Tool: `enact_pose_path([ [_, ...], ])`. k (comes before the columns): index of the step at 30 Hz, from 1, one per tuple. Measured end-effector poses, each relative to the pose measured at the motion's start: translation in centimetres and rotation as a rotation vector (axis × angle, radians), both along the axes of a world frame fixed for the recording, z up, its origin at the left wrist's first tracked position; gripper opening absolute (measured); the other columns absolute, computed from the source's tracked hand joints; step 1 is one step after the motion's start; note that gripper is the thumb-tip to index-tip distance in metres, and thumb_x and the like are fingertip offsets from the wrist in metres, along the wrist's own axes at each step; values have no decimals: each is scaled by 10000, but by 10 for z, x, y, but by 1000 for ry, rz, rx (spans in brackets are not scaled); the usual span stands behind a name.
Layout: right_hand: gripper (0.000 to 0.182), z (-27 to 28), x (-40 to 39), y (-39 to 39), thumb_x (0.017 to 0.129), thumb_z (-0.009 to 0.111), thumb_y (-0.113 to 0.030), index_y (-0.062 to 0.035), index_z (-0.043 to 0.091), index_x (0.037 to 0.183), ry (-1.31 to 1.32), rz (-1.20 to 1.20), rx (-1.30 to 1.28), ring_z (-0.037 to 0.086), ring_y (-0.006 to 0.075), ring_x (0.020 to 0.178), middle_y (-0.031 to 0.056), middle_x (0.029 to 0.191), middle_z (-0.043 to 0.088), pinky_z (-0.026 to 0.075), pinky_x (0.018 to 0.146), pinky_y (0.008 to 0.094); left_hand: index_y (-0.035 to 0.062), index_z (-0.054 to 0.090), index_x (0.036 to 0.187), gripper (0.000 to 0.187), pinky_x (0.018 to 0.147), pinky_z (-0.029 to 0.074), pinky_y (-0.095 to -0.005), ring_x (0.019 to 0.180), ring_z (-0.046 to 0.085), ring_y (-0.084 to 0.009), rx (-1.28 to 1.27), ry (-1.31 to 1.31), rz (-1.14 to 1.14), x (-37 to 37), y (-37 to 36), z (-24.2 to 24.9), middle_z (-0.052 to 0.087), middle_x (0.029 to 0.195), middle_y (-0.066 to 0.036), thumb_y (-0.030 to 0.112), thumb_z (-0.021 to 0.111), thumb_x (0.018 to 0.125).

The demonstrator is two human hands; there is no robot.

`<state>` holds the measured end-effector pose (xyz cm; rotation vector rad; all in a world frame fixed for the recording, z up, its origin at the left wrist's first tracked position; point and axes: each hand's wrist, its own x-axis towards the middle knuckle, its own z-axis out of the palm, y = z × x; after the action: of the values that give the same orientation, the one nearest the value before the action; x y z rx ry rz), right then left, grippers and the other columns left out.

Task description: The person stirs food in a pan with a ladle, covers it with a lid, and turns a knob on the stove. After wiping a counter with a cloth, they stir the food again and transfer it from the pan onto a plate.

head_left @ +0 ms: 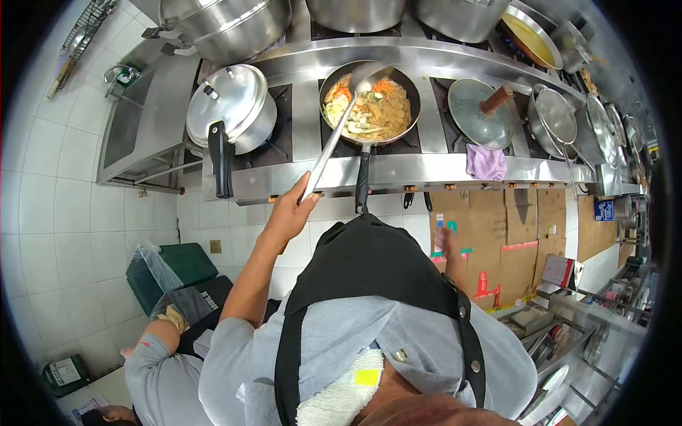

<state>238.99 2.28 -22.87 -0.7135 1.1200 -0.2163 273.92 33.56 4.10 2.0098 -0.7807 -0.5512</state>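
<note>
My left hand (289, 214) is closed around the handle of a large metal spoon (331, 144). The spoon's bowl is over the far side of a frying pan (416, 92) on the stove, blurred. Inside the pan lie brownish noodles (393, 121), orange carrot strips (342, 90) and pale chopped vegetables (361, 122). The pan's black handle (363, 177) points toward my apron, and neither hand is on it. Low beside my right side is my right hand (447, 245), away from the stove; its fingers are smeared and I see nothing clear in them.
A pressure cooker (227, 106) stands left of the pan. To the right are a glass lid with a wooden knob (465, 113), a purple cloth (486, 163) and a strainer (556, 116). Large pots (227, 28) line the back. Another person's grey sleeve (160, 369) is at lower left.
</note>
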Motion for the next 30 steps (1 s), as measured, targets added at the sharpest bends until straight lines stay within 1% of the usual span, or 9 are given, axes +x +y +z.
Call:
enact_pose_path([
  [3,264,62,63,-49,893,460,-297,-114,526,713,17,6,-358,486,117,532,1,625,508,404,498,255,27,416,1304,512,864,414,-275,952,555,-198,-168,-138,69,-4,6,-27,582,1097,-174,116,587,830],
  [5,223,106,106,-84,883,502,-270,-56,545,928,-45,-112,-461,548,118,699,27,799,574,443,571,263,29,425,1299,515,839,427,-278,919,562,-190,-158,-68,160,-7,13,-80,593,1069,-167,100,599,819],
  [8,410,178,160,-124,853,574,-229,-6,482,1184,-151,-161,-547,580,148,920,76,1004,603,478,692,280,37,436,1293,506,693,450,-243,760,568,-141,39,-13,170,-16,21,-138,617,889,-108,90,601,818],
  [10,419,202,179,-156,823,613,-257,12,517,1130,-120,-135,-684,591,207,925,116,1016,603,473,744,322,32,469,1236,443,518,423,-231,572,522,-105,-20,220,230,-21,5,-119,563,731,-48,80,602,816],
  [16,608,130,141,-239,735,705,-275,80,477,1174,630,-82,-1471,491,401,1050,250,1084,552,364,934,429,6,413,1238,459,290,303,-226,341,391,-74,-238,535,492,-13,-52,-44,488,579,-16,117,594,831],
  [19,678,127,135,-269,727,717,-329,75,465,1208,621,-14,-1527,407,366,1178,265,1257,437,322,991,415,16,424,1232,450,285,303,-231,343,398,-81,-264,532,617,14,-78,-38,490,579,-16,155,592,839],
  [22,669,156,165,-284,686,746,-291,79,475,1173,387,-103,-1755,476,399,1086,264,1102,537,355,950,418,36,437,1225,437,284,305,-239,345,403,-89,-223,570,726,40,-87,-61,489,580,-14,209,581,851],
  [29,487,184,220,-339,709,752,-276,9,540,1042,78,-83,-1301,568,199,875,111,975,600,435,809,318,62,522,1144,345,415,425,-316,475,517,-183,-118,808,671,93,-71,-101,538,638,-49,230,576,847],
  [30,465,180,221,-347,724,743,-275,-5,541,1043,122,-63,-1257,565,181,863,88,957,600,436,808,304,43,524,1143,340,518,458,-350,563,553,-228,250,299,490,106,-61,-101,567,704,-79,211,567,851],
])
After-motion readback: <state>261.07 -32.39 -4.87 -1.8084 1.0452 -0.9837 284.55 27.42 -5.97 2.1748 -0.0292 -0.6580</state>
